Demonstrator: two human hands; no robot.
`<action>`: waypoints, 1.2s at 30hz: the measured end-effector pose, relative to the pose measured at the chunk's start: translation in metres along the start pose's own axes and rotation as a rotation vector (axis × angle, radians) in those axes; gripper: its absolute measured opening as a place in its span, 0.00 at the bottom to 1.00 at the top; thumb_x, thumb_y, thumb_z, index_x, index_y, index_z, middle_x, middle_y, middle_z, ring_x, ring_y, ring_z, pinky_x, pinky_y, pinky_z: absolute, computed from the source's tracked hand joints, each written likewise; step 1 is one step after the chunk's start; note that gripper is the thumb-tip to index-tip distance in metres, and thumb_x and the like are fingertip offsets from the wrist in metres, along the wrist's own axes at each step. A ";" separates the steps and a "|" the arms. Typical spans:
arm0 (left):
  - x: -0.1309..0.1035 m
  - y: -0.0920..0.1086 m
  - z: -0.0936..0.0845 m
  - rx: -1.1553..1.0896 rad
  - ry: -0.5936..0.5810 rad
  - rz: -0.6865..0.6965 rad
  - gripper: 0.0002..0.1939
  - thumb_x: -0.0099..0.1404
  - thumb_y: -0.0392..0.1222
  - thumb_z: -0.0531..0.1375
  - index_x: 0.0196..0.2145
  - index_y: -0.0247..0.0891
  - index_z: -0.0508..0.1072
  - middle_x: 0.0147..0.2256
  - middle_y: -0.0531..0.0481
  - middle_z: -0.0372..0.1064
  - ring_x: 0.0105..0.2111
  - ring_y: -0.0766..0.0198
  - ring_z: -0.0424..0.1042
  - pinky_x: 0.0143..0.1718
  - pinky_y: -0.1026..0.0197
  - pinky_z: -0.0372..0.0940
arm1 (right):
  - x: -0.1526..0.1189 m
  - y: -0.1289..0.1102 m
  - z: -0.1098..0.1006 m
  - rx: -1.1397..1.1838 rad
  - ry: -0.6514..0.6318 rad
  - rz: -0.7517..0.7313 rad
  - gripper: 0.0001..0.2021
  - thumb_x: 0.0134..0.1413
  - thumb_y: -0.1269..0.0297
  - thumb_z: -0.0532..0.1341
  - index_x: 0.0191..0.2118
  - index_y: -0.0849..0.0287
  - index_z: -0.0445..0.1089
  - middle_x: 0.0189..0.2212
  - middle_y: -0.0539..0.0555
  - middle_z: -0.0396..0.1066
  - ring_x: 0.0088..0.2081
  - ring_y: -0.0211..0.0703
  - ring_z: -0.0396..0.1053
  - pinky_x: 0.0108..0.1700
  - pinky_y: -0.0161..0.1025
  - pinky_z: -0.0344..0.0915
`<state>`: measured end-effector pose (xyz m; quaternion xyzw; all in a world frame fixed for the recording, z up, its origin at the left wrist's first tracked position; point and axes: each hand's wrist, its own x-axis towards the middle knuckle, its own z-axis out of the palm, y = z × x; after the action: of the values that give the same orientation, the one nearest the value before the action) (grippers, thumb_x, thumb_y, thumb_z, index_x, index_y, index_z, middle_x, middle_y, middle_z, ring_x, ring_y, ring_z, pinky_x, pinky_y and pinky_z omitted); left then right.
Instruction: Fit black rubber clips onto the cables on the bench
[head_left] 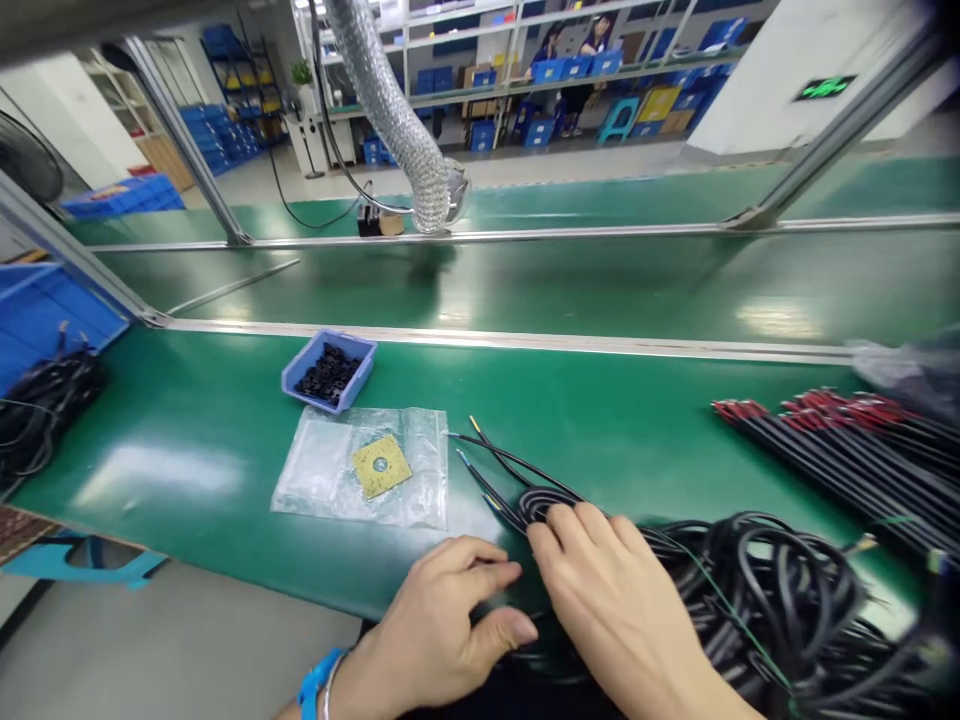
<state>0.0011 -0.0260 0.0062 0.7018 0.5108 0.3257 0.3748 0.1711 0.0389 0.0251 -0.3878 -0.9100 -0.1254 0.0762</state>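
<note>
Under the curled fingers of my right hand [600, 580] is a small coil of black cable [544, 500], gripped near the table's front edge. Several thin ends with blue, yellow and white tips stick out from it to the left. My left hand [450, 620] is beside it, thumb and fingers apart, with no object visible between them; more black cable passes below its thumb. A large tangled heap of black cables [780, 570] lies to the right of my right hand. A clear plastic bag [322, 465] with a yellow square piece [382, 466] on it lies to the left.
A blue bin [330, 370] of small black parts stands behind the bag. Black cables with red ends [817, 430] lie at the right. Another black cable bundle [45, 410] sits far left by a blue crate [60, 310]. A silver duct hose [397, 110] hangs above the table.
</note>
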 end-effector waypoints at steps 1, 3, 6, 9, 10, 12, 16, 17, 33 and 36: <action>0.002 0.000 -0.012 0.016 0.026 0.005 0.22 0.67 0.53 0.58 0.52 0.37 0.76 0.47 0.40 0.75 0.46 0.54 0.73 0.50 0.55 0.67 | 0.000 0.000 0.002 -0.004 0.018 -0.009 0.11 0.50 0.81 0.56 0.26 0.58 0.67 0.26 0.58 0.65 0.31 0.52 0.61 0.34 0.47 0.53; 0.010 -0.002 -0.045 0.140 0.102 -0.005 0.16 0.67 0.48 0.60 0.47 0.39 0.78 0.45 0.44 0.76 0.45 0.56 0.74 0.49 0.57 0.68 | -0.001 0.002 0.005 0.005 0.062 -0.035 0.12 0.46 0.83 0.54 0.24 0.58 0.67 0.25 0.58 0.65 0.30 0.53 0.60 0.34 0.47 0.52; 0.037 -0.015 -0.111 0.539 0.329 -0.145 0.10 0.68 0.41 0.58 0.43 0.43 0.79 0.43 0.49 0.77 0.45 0.58 0.75 0.49 0.58 0.68 | -0.001 0.006 0.007 0.110 0.159 -0.049 0.12 0.47 0.81 0.53 0.22 0.57 0.63 0.22 0.56 0.62 0.28 0.51 0.59 0.33 0.46 0.51; 0.074 -0.040 -0.171 0.711 0.451 -0.271 0.12 0.69 0.35 0.55 0.44 0.36 0.78 0.45 0.42 0.75 0.48 0.51 0.72 0.53 0.48 0.65 | -0.004 0.010 0.007 0.294 0.220 -0.037 0.10 0.51 0.79 0.52 0.27 0.58 0.65 0.22 0.52 0.61 0.27 0.46 0.58 0.32 0.44 0.51; 0.087 -0.051 -0.186 0.750 0.458 -0.306 0.11 0.68 0.35 0.56 0.42 0.35 0.78 0.44 0.40 0.75 0.49 0.49 0.71 0.54 0.44 0.63 | -0.006 0.011 0.007 0.350 0.224 -0.041 0.10 0.52 0.79 0.51 0.32 0.60 0.67 0.23 0.52 0.63 0.28 0.46 0.59 0.33 0.43 0.51; 0.107 -0.070 -0.204 0.802 0.439 -0.355 0.08 0.68 0.38 0.59 0.42 0.34 0.76 0.45 0.42 0.74 0.49 0.52 0.71 0.53 0.42 0.64 | -0.012 0.014 0.007 0.441 0.215 -0.071 0.14 0.55 0.78 0.51 0.44 0.61 0.68 0.28 0.51 0.67 0.31 0.44 0.63 0.36 0.42 0.54; 0.124 -0.095 -0.213 0.819 0.398 -0.383 0.11 0.67 0.44 0.61 0.44 0.35 0.73 0.47 0.44 0.71 0.47 0.55 0.71 0.49 0.46 0.67 | -0.022 0.022 0.013 0.558 0.134 -0.103 0.14 0.60 0.74 0.55 0.49 0.53 0.67 0.33 0.48 0.71 0.37 0.41 0.67 0.44 0.42 0.56; 0.124 -0.097 -0.214 0.810 0.402 -0.379 0.11 0.67 0.44 0.61 0.44 0.35 0.73 0.47 0.44 0.71 0.47 0.55 0.71 0.49 0.46 0.67 | -0.024 0.023 0.014 0.579 0.121 -0.096 0.13 0.60 0.73 0.56 0.48 0.52 0.67 0.33 0.48 0.72 0.38 0.40 0.68 0.45 0.42 0.56; 0.040 -0.044 -0.130 0.256 0.253 -0.225 0.11 0.60 0.44 0.61 0.34 0.33 0.77 0.31 0.43 0.78 0.27 0.58 0.77 0.29 0.57 0.72 | -0.023 0.008 0.020 0.760 0.232 0.099 0.13 0.62 0.73 0.50 0.39 0.53 0.71 0.30 0.50 0.70 0.35 0.42 0.64 0.45 0.44 0.53; 0.037 -0.047 -0.109 0.335 0.269 -0.189 0.09 0.64 0.42 0.57 0.34 0.36 0.76 0.30 0.45 0.76 0.28 0.59 0.75 0.31 0.57 0.71 | -0.021 0.011 0.014 0.720 0.212 0.066 0.13 0.62 0.74 0.50 0.38 0.54 0.71 0.29 0.49 0.70 0.34 0.41 0.65 0.45 0.43 0.53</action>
<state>-0.1032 0.0396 0.0237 0.6533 0.6666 0.2904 0.2107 0.1930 0.0356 0.0091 -0.3501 -0.8699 0.1656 0.3054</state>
